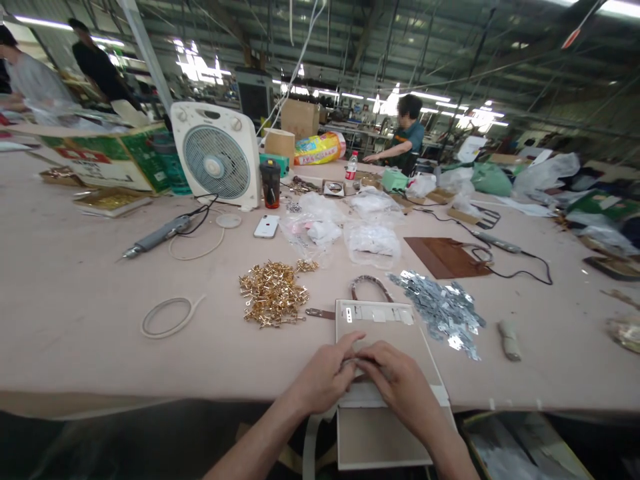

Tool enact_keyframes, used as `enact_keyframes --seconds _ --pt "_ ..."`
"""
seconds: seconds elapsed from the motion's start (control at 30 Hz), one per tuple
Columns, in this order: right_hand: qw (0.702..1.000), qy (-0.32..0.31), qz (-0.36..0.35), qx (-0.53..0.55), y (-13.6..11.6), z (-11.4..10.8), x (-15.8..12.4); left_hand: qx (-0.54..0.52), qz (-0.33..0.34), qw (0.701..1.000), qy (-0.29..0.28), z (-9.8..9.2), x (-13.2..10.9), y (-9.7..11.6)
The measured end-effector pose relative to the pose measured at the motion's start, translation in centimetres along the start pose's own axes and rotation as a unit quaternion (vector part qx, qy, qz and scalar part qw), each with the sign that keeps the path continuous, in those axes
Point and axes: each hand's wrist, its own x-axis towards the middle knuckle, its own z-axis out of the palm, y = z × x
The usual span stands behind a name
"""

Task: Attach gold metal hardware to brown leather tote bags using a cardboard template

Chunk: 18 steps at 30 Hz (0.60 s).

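A flat beige bag piece point(385, 433) lies in front of me, its lower part hanging over the table edge. At its far end are a brown curved handle point(371, 280) and a short brown strap point(323, 313) with a metal plate. My left hand point(331, 373) and my right hand point(395, 373) meet above it, fingertips pinched together. What they pinch is small and mostly hidden; a dark brown bit shows beneath. Gold-coloured metal fittings point(273, 293) lie heaped to the left, and flat silver metal plates point(443, 310) lie heaped to the right.
Grey corded power tools point(155, 239) lie left and right. Behind the heaps are a box fan point(217, 157), a phone point(267, 227), a dark tumbler point(271, 183), plastic bags point(373, 245) and a brown leather piece point(445, 257). A roll of white tape point(167, 317) sits at left. A co-worker point(407, 137) stands beyond.
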Motion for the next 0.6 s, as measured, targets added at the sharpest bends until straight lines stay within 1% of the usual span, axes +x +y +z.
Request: enact_keyframes --seconds 0.07,0.2,0.27,0.43,0.5,0.6 --pt "1.000 -0.005 0.010 -0.022 -0.2 -0.2 -0.1 -0.017 -0.010 1.000 -0.003 0.2 0.1 0.0" --pt "0.998 0.002 0.025 -0.059 -0.4 -0.4 -0.4 -0.100 -0.058 0.993 0.002 0.5 0.5 -0.1" --pt "0.998 0.006 0.033 -0.060 -0.3 -0.3 -0.5 -0.129 -0.076 0.989 0.006 0.6 0.7 -0.2" --pt "0.998 0.001 0.041 -0.045 0.1 -0.2 -0.6 -0.158 -0.090 0.983 -0.007 0.3 0.8 -0.7" --pt "0.999 0.021 0.014 -0.046 0.1 0.2 -0.6 -0.188 -0.111 0.976 -0.007 0.2 0.9 -1.0" --pt "0.994 0.065 -0.077 -0.040 -0.3 1.1 -1.2 -0.262 -0.141 0.954 0.018 -0.1 1.1 -1.2"
